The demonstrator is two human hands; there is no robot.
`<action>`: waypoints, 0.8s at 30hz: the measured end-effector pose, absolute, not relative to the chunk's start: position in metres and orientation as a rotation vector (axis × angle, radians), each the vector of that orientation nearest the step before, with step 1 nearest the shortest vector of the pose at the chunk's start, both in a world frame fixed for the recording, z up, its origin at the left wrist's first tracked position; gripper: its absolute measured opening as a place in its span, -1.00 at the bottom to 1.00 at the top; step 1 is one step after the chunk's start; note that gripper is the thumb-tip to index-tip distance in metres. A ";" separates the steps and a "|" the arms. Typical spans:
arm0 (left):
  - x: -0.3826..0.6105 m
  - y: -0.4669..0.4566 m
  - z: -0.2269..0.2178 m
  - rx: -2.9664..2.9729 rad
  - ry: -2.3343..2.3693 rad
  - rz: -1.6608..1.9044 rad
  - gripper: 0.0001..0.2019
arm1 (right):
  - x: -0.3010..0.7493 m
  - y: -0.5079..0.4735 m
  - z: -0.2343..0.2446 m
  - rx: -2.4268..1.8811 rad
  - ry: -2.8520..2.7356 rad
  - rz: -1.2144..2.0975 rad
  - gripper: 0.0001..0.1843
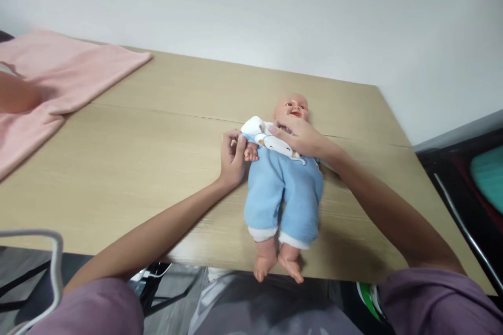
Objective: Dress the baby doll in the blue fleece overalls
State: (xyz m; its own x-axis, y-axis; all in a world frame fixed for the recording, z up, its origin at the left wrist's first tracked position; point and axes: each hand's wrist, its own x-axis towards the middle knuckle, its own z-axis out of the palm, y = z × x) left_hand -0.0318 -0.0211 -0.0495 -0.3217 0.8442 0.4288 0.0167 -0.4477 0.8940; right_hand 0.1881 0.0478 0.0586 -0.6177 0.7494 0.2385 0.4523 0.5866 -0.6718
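Note:
A baby doll (293,107) lies on its back on the wooden table (157,152), its bare feet at the near edge. It wears a light blue outfit (263,193) with white cuffs and an animal picture on the chest. My left hand (233,157) is closed at the doll's arm, pinching the blue and white sleeve (252,128) just above the small doll hand (251,153). Across the upper chest, below the chin, rests my right hand (301,136) with thumb and fingers apart. Its palm hides part of the collar and the doll's other arm.
A pink blanket (90,65) covers the table's left end, with a skin-coloured object (18,93) partly in view on it. The wall (251,15) stands behind the table. A white cable or tube (57,261) curves at the lower left. Dark furniture (463,178) borders the right side.

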 end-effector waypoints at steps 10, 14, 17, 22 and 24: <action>-0.041 0.010 -0.061 1.038 1.024 1.594 -0.43 | 0.200 0.054 0.043 -0.898 -2.082 1.090 -0.46; -0.046 0.019 -0.059 1.059 1.014 1.564 -0.46 | 0.201 0.062 0.025 -0.966 -1.947 0.962 -0.46; -0.050 0.022 -0.061 1.096 1.044 1.539 -0.51 | 0.201 0.060 0.016 -0.968 -1.896 0.918 -0.46; -0.052 0.042 -0.066 0.970 0.922 1.392 -0.54 | 0.198 0.054 0.010 -0.955 -1.810 1.039 -0.39; -0.050 0.055 -0.066 0.946 0.906 1.315 -0.54 | 0.197 0.053 0.009 -0.958 -1.781 1.096 -0.36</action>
State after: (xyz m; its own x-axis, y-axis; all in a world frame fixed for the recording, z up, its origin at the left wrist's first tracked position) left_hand -0.0497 0.0549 -0.0665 0.0514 0.9987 -0.0056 -0.3611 0.0238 0.9322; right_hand 0.1967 0.0533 0.0094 -0.3776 0.8925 0.2466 0.1823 0.3328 -0.9252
